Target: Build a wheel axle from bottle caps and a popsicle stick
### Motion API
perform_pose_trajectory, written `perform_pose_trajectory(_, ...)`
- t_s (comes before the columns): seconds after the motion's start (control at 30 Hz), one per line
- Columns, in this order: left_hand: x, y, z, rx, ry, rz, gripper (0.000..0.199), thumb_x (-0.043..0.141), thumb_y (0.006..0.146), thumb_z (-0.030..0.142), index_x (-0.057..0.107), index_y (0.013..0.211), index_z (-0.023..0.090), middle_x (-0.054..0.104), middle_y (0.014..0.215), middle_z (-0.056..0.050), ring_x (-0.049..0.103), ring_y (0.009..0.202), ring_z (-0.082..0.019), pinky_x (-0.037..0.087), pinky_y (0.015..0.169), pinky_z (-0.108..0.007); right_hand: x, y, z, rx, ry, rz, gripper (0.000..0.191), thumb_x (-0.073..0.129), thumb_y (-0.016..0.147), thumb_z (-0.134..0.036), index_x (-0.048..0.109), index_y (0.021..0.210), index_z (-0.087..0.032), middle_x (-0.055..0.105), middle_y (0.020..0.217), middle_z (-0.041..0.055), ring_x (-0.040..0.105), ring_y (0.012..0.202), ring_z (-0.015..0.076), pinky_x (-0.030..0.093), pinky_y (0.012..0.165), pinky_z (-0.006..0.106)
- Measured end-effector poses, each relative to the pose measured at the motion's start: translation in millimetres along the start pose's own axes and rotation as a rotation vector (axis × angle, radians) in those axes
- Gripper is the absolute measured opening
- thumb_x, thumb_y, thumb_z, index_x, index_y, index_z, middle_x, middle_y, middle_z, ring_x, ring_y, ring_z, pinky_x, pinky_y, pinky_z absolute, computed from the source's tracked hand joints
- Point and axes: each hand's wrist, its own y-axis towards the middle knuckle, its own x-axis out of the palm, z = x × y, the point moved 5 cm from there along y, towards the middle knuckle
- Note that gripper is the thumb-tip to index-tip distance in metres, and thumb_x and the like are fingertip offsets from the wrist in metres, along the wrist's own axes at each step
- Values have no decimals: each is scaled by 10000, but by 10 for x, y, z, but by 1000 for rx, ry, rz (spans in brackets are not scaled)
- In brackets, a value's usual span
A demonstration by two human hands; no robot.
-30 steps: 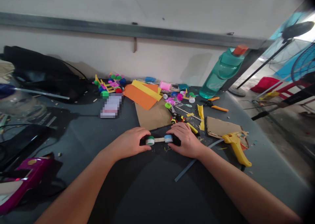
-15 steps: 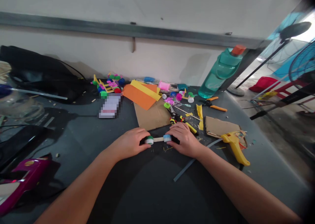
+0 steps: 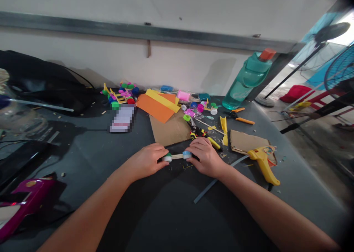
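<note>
A pale stick (image 3: pixel 177 156) lies level between two bottle caps just above the dark table. My left hand (image 3: pixel 151 159) is closed on the green and white cap (image 3: pixel 167 158) at its left end, thumb below and fingers above. At the other end, my right hand (image 3: pixel 204 156) grips the light blue cap (image 3: pixel 187 155) in the same way. Brown cardboard (image 3: pixel 168 128) lies just beyond the hands, with black and yellow pliers (image 3: pixel 195 131) beside it.
A yellow glue gun (image 3: pixel 264 166) and a cardboard piece (image 3: pixel 246 141) lie right, near orange-handled pliers (image 3: pixel 243 120). A teal bottle (image 3: pixel 245 80) stands behind. Orange paper (image 3: pixel 157 106), a phone (image 3: pixel 122 118) and a magenta device (image 3: pixel 27 200) lie further left.
The view has shifted very slightly. Both hands keep their hold on the caps, with no clear movement against the table.
</note>
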Motion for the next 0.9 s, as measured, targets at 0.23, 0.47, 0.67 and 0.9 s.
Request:
perform_pose_trajectory(0.23,5,10,9,21,36,-3,234,521,905,329,630,1020,158,653,947,-85,587,912,-215,462,820,-338,8,1,-3,6,2,6,177,590,839,-259,657,986,-185,666,894,84,544,975,255,381,877,418)
perform_pose_trajectory(0.47,12,8,16,15,59,-18,240,533,901,318,629,1023,134,649,940,-96,586,917,-221,460,826,-337,20,6,-16,-10,26,15,174,584,841,-240,652,986,-170,659,885,92,535,968,254,398,869,409)
perform_pose_trajectory(0.67,9,0,9,18,41,3,226,532,898,329,637,1004,160,654,931,-86,593,904,-214,463,809,-334,24,8,-11,-9,50,21,170,573,843,-227,652,986,-180,657,889,87,535,957,252,410,868,414)
perform_pose_trajectory(0.9,-9,9,21,18,5,14,234,517,901,333,641,993,158,647,900,-84,584,880,-213,460,789,-340,33,-1,5,-14,59,18,177,588,835,-230,653,991,-177,658,895,93,540,959,255,423,864,414)
